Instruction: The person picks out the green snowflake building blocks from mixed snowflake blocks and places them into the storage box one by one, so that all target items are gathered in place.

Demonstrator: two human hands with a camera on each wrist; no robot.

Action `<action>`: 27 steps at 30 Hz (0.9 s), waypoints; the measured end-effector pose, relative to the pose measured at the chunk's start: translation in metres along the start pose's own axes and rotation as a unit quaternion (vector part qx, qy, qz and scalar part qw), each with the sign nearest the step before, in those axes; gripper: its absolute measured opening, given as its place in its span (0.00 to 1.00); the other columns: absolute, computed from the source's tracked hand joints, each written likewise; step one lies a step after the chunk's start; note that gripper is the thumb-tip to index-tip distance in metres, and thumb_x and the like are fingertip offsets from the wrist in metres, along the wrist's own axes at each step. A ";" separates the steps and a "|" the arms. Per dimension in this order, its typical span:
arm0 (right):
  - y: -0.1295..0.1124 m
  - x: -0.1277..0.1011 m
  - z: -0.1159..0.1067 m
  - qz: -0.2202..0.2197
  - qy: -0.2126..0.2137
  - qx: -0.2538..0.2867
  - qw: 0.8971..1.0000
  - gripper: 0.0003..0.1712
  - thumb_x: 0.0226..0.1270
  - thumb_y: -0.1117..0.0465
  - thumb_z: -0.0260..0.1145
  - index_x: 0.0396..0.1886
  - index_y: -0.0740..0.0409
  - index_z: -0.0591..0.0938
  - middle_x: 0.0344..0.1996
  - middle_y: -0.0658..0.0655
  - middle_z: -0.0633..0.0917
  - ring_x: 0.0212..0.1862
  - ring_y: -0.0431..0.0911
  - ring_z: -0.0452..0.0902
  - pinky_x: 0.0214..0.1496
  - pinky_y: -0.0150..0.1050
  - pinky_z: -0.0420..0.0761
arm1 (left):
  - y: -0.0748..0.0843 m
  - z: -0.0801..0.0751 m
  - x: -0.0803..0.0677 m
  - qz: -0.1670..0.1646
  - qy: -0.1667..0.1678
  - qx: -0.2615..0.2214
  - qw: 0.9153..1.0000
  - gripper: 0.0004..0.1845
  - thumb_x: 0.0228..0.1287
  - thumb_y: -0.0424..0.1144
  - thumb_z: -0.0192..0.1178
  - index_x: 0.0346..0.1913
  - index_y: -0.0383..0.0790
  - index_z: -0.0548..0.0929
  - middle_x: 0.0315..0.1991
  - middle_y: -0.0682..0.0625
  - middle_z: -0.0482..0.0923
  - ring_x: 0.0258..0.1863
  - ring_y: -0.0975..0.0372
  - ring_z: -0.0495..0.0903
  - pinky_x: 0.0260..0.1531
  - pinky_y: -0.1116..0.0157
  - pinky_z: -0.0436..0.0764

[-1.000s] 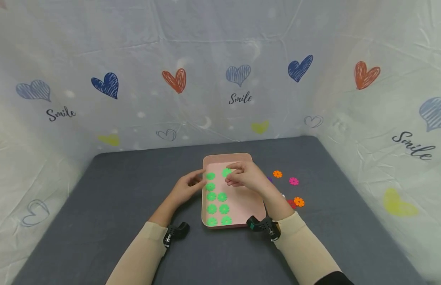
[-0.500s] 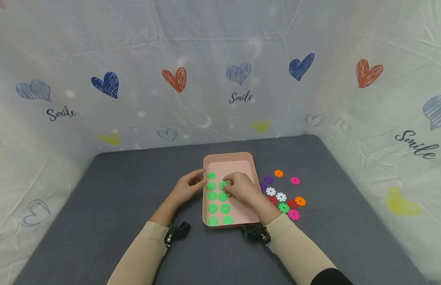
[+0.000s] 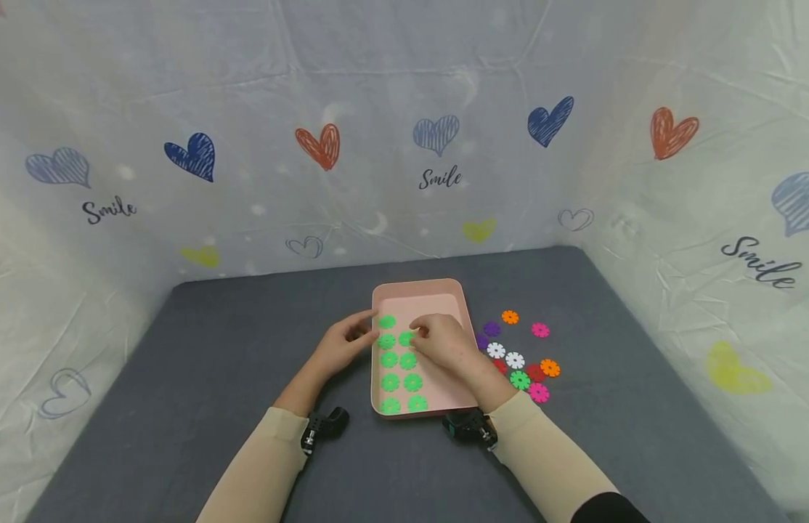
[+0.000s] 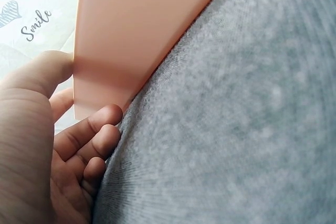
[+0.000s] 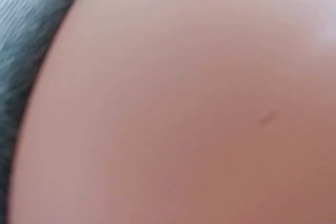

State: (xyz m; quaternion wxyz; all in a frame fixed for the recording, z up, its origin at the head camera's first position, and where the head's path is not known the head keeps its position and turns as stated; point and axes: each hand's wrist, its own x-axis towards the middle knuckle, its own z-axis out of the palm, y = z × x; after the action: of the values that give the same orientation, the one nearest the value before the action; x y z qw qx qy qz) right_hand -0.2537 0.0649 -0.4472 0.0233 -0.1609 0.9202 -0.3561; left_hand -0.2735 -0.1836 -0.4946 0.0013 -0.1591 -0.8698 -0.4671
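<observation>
Head view: a pink tray [image 3: 423, 289] is seen in the middle of a grey felt mat [image 3: 215, 349], with two columns of green flower discs [image 3: 401, 361] laid flat inside it.
Left hand [image 3: 344, 343]: held against the tray's left wall, thumb on the rim and fingers curled at the wall's foot (pretty clear in the left wrist view, fingers [image 4: 92, 132] tucked against the tray wall [image 4: 136, 30]). Probably kept there so the tray isn't shoved sideways.
Right hand [image 3: 444, 343]: lowered over the tray, fingertips bunched at a green disc [image 3: 406, 338] in the second column. Whether that disc is actually pinched or just being nudged into line can't be told, the contact is hidden by the fingers.
Right wrist view: nothing but blurry pink tray floor [image 5: 184, 108] is shown, so no help there.
Loose pile [image 3: 517, 356]: purple, white, red, orange, magenta and one green disc are scattered on the mat just right of the tray, close to the right hand.
Backdrop: a white sheet with hearts [image 3: 319, 145] is hung behind.
</observation>
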 end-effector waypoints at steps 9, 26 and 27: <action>-0.002 -0.023 -0.060 -0.026 -0.044 0.039 0.998 0.19 0.73 0.56 0.68 0.58 0.60 0.85 0.35 0.50 0.83 0.31 0.43 0.79 0.34 0.40 0.79 | -0.001 0.003 -0.001 -0.001 -0.007 -0.007 1.000 0.29 0.74 0.50 0.64 0.73 0.47 0.75 0.46 0.48 0.83 0.36 0.58 0.79 0.36 0.58 0.76; 0.068 -0.087 -0.113 0.015 -0.188 -0.147 0.971 0.11 0.55 0.67 0.79 0.35 0.56 0.84 0.25 0.48 0.78 0.27 0.42 0.71 0.32 0.41 0.75 | 0.000 0.000 -0.001 -0.003 -0.002 -0.004 1.000 0.28 0.73 0.49 0.65 0.73 0.47 0.76 0.45 0.48 0.83 0.38 0.58 0.80 0.39 0.57 0.78; 0.071 -0.087 -0.111 0.017 -0.184 -0.155 0.971 0.12 0.54 0.67 0.79 0.35 0.56 0.84 0.26 0.48 0.79 0.27 0.42 0.72 0.33 0.41 0.76 | 0.000 0.000 -0.001 -0.003 -0.001 -0.005 1.000 0.28 0.73 0.49 0.65 0.73 0.47 0.76 0.45 0.48 0.83 0.38 0.58 0.80 0.39 0.57 0.78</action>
State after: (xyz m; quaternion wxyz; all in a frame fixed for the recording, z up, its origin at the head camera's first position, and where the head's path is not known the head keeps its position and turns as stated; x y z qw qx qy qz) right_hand -0.2084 0.2135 -0.4176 0.1731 -0.2097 0.9466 -0.1734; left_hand -0.2727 -0.1835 -0.4944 -0.0014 -0.1571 -0.8680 -0.4711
